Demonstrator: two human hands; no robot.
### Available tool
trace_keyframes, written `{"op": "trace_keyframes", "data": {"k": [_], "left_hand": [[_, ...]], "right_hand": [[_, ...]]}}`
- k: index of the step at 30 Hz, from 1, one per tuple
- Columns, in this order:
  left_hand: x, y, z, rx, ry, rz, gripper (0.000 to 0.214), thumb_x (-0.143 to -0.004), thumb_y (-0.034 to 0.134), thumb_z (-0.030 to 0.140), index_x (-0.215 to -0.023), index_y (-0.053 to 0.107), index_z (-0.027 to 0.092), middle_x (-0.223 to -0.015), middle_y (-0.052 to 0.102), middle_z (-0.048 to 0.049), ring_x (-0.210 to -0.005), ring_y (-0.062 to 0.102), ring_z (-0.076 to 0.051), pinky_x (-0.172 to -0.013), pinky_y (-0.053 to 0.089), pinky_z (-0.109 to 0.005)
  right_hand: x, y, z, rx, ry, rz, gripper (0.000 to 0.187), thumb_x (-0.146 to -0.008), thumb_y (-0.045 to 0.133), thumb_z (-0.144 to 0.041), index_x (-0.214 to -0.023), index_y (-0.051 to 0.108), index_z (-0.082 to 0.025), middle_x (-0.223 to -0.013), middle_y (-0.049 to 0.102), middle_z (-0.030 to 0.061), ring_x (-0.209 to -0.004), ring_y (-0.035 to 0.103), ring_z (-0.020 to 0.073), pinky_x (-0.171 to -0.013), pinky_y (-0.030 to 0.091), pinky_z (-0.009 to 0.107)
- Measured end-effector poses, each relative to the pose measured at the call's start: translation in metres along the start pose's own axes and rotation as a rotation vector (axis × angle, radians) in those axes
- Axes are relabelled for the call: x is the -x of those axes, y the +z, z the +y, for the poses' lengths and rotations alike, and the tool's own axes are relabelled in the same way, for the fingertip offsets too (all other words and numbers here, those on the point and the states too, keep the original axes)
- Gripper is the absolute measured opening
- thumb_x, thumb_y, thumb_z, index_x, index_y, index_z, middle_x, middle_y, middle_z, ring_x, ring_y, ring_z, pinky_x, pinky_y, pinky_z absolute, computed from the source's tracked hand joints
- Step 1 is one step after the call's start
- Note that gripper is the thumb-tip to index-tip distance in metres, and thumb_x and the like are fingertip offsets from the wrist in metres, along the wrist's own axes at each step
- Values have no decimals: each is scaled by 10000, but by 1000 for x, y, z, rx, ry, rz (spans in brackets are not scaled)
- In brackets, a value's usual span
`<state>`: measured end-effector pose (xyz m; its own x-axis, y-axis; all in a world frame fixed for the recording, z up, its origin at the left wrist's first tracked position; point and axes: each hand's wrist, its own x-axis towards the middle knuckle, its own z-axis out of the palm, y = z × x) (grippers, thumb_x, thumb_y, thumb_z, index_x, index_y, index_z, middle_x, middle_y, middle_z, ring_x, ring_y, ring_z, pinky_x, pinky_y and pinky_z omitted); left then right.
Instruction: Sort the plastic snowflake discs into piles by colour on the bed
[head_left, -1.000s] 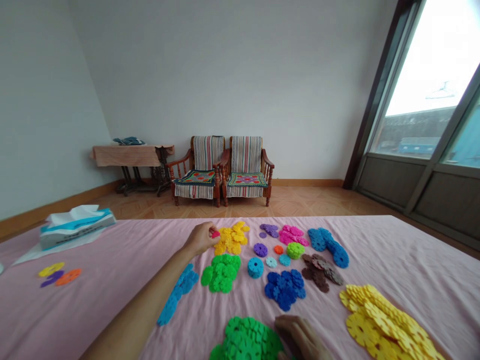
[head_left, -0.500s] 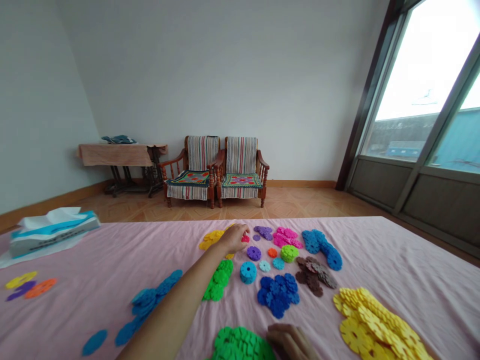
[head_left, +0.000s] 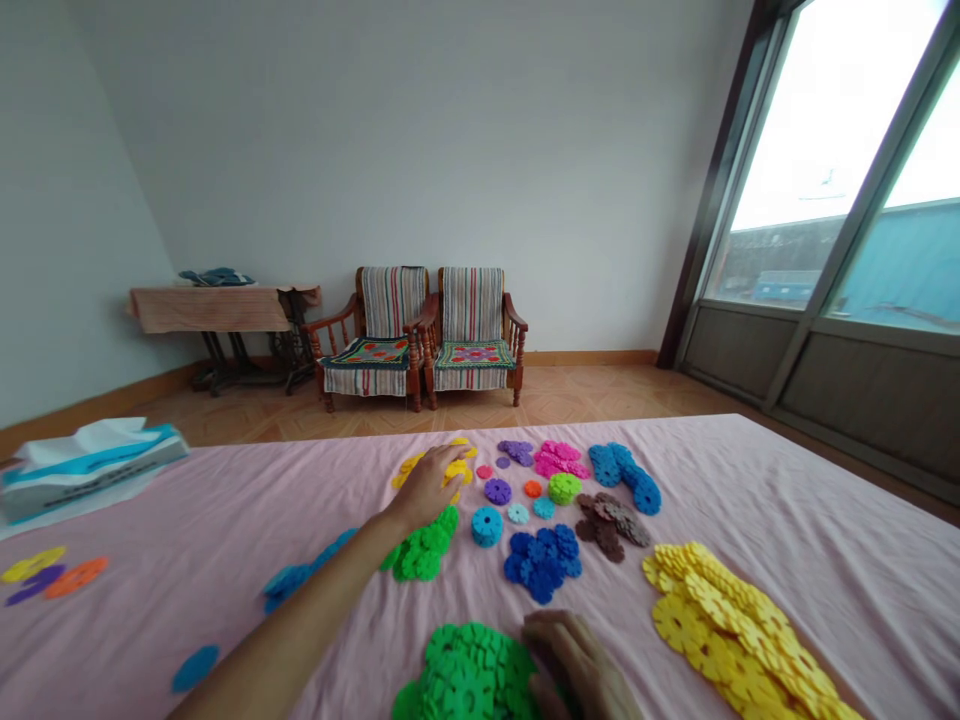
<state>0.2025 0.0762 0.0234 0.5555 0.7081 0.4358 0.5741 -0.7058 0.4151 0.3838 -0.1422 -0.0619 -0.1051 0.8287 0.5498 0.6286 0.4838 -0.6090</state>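
Note:
My left hand (head_left: 427,488) is stretched out over the pile of yellow snowflake discs (head_left: 459,470) at the far side of the table. Its fingers are extended and the thumb stands apart; no disc shows between them. Under the wrist lies a pile of bright green discs (head_left: 424,550), partly covered by it. Close by on the right are a small red disc (head_left: 485,472) and a purple disc (head_left: 498,491). At the near edge my right hand (head_left: 581,665) rests with loosely bent fingers, thumb apart, against a large green pile of discs (head_left: 472,670), seemingly holding nothing.
On the pink cloth (head_left: 300,480) lie dark blue discs (head_left: 544,560), brown discs (head_left: 611,522), pink discs (head_left: 561,460) and a long yellow heap (head_left: 735,630). A tissue box (head_left: 94,465) stands at the left. Two armchairs (head_left: 474,330) are beyond the table.
My left hand has drawn back to the left from the small red disc, which now lies uncovered, to over the yellow discs. My right hand stays by the green pile. The view has shifted slightly.

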Motion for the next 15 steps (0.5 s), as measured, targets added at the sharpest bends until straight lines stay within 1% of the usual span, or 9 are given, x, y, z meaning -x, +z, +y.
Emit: {"op": "trace_keyframes", "data": {"k": [3, 5, 6, 9, 12, 15], "left_hand": [[40, -22, 5, 17, -11, 63, 378, -807, 471, 123, -1171, 560, 175, -1176, 629, -83, -1116, 567, -203, -1005, 424, -390], [69, -38, 9, 29, -15, 85, 334, -838, 470, 175, -1157, 571, 190, -1130, 654, -67, -1073, 597, -193, -964, 463, -370], [84, -45, 11, 26, -22, 76, 315, -848, 473, 198, -1143, 582, 197, -1112, 664, -61, -1048, 612, -188, -937, 483, -353], [126, -63, 16, -11, -63, 70, 251, -856, 493, 245, -1061, 632, 208, -1060, 689, -52, -996, 639, -185, -890, 514, -323], [159, -67, 21, -51, -54, 53, 206, -863, 507, 258, -994, 663, 230, -1004, 707, -36, -982, 649, -183, -887, 519, -309], [181, -60, 26, -55, -13, 62, 188, -871, 514, 246, -980, 666, 235, -981, 709, -36, -963, 655, -174, -868, 524, -277]], "right_hand": [[-2, -3, -16, -89, 119, 92, 203, -937, 422, -335, -1031, 580, -249, -1003, 656, 50, -934, 631, 169, -818, 504, 240], [-3, -7, -24, -133, 195, 102, 215, -948, 388, -322, -1010, 581, -250, -992, 651, 44, -921, 625, 166, -794, 495, 236], [-4, -10, -27, -145, 228, 101, 225, -951, 377, -322, -1008, 583, -250, -986, 649, 41, -915, 621, 166, -786, 490, 237], [-6, -18, -32, -155, 282, 85, 237, -949, 375, -329, -1016, 587, -246, -963, 645, 33, -897, 613, 169, -778, 478, 245], [-7, -22, -35, -156, 303, 59, 231, -944, 388, -325, -1016, 587, -235, -958, 639, 33, -895, 608, 172, -782, 471, 250], [-7, -21, -35, -146, 309, 39, 212, -934, 408, -307, -1017, 581, -219, -955, 627, 38, -878, 602, 171, -768, 465, 253]]}}
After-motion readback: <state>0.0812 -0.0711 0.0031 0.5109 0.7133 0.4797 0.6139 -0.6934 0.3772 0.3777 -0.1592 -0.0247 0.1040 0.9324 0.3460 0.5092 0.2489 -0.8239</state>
